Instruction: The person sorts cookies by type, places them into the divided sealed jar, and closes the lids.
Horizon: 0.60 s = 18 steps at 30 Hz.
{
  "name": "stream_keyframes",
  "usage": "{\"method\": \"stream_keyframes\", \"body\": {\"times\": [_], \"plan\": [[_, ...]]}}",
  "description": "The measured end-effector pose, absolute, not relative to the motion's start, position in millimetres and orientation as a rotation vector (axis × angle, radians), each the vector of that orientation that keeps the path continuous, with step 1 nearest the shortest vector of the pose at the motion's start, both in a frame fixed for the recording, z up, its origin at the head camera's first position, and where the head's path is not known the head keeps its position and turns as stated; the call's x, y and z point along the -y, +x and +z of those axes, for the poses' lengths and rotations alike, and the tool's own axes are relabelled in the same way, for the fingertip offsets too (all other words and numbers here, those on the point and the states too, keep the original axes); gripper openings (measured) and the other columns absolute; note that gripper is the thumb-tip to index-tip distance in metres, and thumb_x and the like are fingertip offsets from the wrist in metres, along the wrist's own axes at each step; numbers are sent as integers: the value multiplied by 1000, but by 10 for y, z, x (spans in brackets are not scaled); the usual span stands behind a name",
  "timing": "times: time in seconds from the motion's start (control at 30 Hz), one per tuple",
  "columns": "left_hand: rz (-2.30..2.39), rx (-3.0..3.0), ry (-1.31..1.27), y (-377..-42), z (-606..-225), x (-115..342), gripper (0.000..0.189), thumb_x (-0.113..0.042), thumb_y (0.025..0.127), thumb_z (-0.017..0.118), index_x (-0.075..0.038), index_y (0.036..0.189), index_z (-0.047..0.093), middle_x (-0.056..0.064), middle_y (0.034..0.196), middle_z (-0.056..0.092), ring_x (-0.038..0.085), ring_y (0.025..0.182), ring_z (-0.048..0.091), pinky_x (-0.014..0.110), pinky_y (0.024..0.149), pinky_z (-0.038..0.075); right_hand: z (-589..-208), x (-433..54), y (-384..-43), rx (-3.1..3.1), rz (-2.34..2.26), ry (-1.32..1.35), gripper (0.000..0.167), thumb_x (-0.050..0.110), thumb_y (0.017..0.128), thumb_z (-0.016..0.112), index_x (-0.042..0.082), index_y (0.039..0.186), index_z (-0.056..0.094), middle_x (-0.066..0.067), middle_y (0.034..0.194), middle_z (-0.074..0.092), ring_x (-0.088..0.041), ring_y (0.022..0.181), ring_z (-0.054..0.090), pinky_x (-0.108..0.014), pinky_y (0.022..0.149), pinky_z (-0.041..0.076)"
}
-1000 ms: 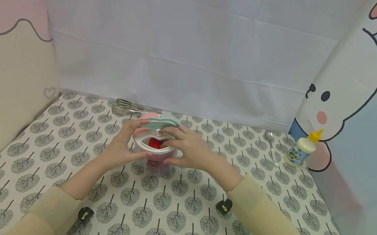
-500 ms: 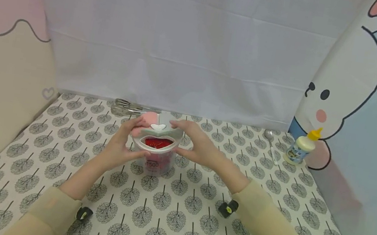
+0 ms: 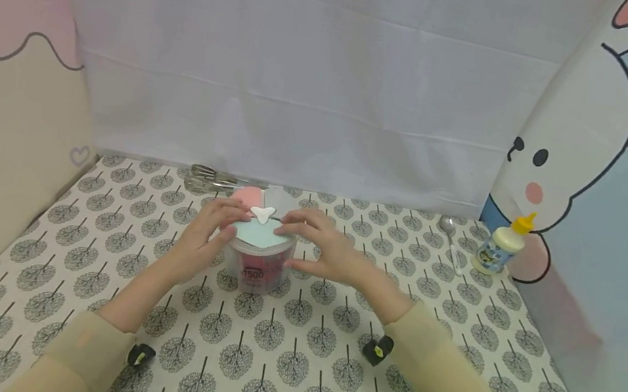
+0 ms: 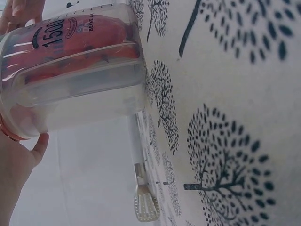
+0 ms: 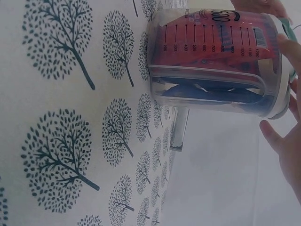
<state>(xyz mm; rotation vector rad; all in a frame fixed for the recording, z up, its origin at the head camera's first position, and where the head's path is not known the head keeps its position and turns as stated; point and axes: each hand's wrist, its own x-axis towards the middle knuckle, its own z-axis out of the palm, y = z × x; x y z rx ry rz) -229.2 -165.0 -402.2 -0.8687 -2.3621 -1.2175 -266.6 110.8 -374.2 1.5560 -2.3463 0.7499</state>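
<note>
A clear lidded food storage canister (image 3: 263, 272), printed "1500" and with measuring marks, stands upright on the table. Red packaging (image 4: 84, 40) shows through its wall. Its lid has a pink, a grey and a mint-green flap (image 3: 261, 234) around a white three-lobed centre piece (image 3: 262, 214); all the flaps lie flat. My left hand (image 3: 208, 234) holds the lid's left side, fingertips on top and thumb at the front left edge. My right hand (image 3: 325, 249) holds the right side, fingers curved over the mint flap's edge and thumb low by the rim.
Behind the canister lie metal utensils, one with a slotted head (image 4: 146, 206). A spoon (image 3: 451, 245) and a yellow-capped squeeze bottle (image 3: 501, 246) are at the back right. Fabric walls bound the tree-patterned tabletop (image 3: 263, 359) at the back and sides.
The mint-green flap was raised with the red contents visible through the opening; it has come down and covers them. The left thumb moved up to the lid, and the right hand drew back slightly rightward.
</note>
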Motion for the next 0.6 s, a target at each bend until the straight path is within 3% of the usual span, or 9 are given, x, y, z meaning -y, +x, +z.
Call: {"method": "stream_keyframes", "body": {"times": [0.17,0.43,0.6], "plan": [[-1241,2381,-827,-2303,-4050,1649,25,-18,95,51,-20,119,58,2,135,44,24,131,34,62,107,28,-3787,-1089,-2679,2305,751,1563,48,35,82,70,18,125,56,-5,135,47,-22,131,37,-40,113,30],[-1233,2355,-856,-2296,-4039,1638,26,-12,89,59,-18,114,57,5,135,44,27,131,34,61,107,29,-3831,-1070,-2695,2222,703,1550,43,30,82,70,18,122,58,-6,132,50,-23,130,39,-38,113,31],[-1174,2375,-881,-2304,-3991,1644,33,-16,91,58,-16,124,54,5,138,45,27,134,32,58,111,24,-3755,-1123,-2689,2262,723,1587,47,27,81,72,17,124,58,-7,136,48,-24,132,38,-40,113,30]]}}
